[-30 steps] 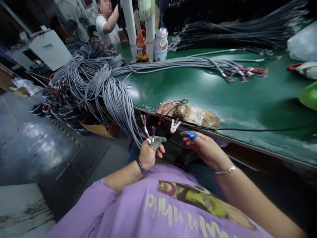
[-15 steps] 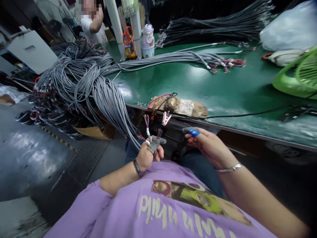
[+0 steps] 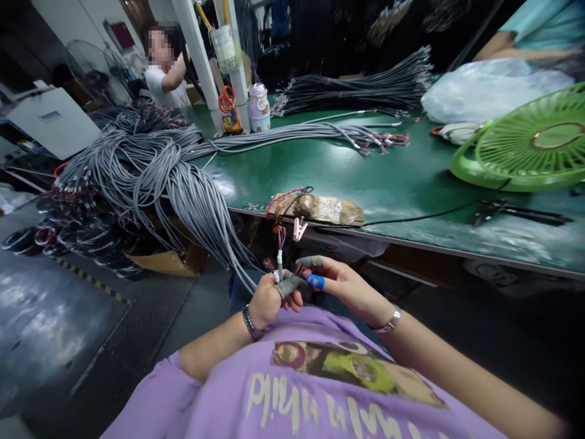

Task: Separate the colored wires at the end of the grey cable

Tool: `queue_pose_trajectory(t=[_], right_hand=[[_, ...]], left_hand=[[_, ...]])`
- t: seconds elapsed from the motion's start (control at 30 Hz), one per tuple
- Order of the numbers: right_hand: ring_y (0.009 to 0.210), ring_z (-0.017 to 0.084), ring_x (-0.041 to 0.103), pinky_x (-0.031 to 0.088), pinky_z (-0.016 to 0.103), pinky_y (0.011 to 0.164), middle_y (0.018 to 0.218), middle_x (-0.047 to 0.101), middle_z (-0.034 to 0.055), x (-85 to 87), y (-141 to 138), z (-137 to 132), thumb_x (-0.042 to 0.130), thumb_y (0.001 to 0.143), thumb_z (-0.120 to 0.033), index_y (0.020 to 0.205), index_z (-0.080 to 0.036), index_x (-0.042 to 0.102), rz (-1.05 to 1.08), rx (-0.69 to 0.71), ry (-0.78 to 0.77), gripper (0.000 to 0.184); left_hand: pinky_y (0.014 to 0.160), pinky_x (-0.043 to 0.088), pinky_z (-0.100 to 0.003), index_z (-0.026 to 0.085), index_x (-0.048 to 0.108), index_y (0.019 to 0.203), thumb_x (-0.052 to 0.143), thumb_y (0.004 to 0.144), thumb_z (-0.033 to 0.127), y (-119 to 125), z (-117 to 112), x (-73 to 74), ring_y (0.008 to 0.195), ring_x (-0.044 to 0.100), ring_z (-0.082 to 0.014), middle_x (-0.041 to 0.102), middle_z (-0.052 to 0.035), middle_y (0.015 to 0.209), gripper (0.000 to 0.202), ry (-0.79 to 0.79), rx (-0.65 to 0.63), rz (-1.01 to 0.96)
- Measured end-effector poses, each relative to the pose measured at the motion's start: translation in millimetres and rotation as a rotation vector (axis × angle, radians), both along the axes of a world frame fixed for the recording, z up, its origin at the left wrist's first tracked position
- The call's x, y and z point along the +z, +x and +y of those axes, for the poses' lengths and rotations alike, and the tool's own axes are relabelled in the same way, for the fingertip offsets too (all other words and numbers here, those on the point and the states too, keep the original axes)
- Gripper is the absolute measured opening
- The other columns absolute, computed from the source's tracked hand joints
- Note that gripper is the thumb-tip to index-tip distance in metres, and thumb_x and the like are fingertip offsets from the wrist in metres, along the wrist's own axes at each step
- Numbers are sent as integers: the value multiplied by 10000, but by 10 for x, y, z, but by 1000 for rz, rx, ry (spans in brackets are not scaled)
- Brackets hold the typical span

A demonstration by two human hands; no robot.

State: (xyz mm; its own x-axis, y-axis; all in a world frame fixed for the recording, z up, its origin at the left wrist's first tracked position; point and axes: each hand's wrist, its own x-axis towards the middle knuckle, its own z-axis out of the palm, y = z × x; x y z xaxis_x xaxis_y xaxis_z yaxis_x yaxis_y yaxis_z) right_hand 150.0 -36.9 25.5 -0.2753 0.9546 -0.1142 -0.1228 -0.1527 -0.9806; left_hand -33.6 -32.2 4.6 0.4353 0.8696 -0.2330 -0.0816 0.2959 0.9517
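My left hand (image 3: 269, 300), a grey cover on its thumb, is closed around the ends of several grey cables. One cable end (image 3: 280, 259) stands upright from it, white tape below its fanned coloured wires. A bunch of coloured wire ends (image 3: 299, 269) pokes out to the right of the left thumb. My right hand (image 3: 340, 285) has blue tape on its thumb and a grey cover on a finger; those two tips close on that bunch. From the left hand, the cables run into a thick grey cable bundle (image 3: 201, 204) hanging over the table edge.
On the green table (image 3: 388, 177), a taped cardboard piece (image 3: 326, 208) with wires and a pink clip (image 3: 299, 230) sits at the near edge. A green fan (image 3: 525, 143), a plastic bag (image 3: 484, 91), a bottle (image 3: 259, 110) and black cables (image 3: 351, 91) lie beyond. A co-worker (image 3: 167, 70) is at back left.
My right hand has moved left, from apart to the wire ends at my left hand, and its fingertips have closed on them. The view has shifted, showing more of the fan and a person's sleeve.
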Motion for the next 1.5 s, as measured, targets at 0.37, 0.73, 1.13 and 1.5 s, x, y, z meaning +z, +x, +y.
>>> queue_pose_trajectory(t=[0.37, 0.73, 1.13, 1.5], right_hand=[[719, 174, 591, 472, 289, 651, 799, 686, 41, 107, -142, 113, 748, 690, -496, 880, -181, 656, -195, 54, 11, 379], [577, 150, 541, 424, 271, 558, 629, 643, 14, -33, -178, 383, 749, 678, -485, 699, -194, 610, -191, 9, -24, 323], [579, 131, 492, 432, 268, 572, 649, 601, 1, -132, -77, 399, 758, 668, -553, 706, -200, 622, -26, -63, -78, 381], [527, 104, 431, 429, 255, 543, 609, 548, -2, -281, 97, 399, 692, 723, -616, 680, -184, 622, 144, -84, -206, 439]], left_hand=[[393, 330, -183, 149, 537, 713, 608, 769, 616, -49, 10, 3, 434, 584, -102, 630, -23, 590, 475, -22, -12, -6], [373, 296, -188, 149, 572, 678, 724, 691, 554, 13, 196, 27, 336, 439, -70, 572, 2, 456, 433, -30, 3, 158], [351, 288, -180, 158, 502, 619, 680, 745, 564, 121, 302, 26, 350, 498, -75, 549, 21, 485, 461, -125, 254, 21], [324, 292, -182, 172, 495, 655, 726, 705, 542, 86, 271, 74, 316, 402, -51, 511, 59, 467, 440, -79, 238, 0]])
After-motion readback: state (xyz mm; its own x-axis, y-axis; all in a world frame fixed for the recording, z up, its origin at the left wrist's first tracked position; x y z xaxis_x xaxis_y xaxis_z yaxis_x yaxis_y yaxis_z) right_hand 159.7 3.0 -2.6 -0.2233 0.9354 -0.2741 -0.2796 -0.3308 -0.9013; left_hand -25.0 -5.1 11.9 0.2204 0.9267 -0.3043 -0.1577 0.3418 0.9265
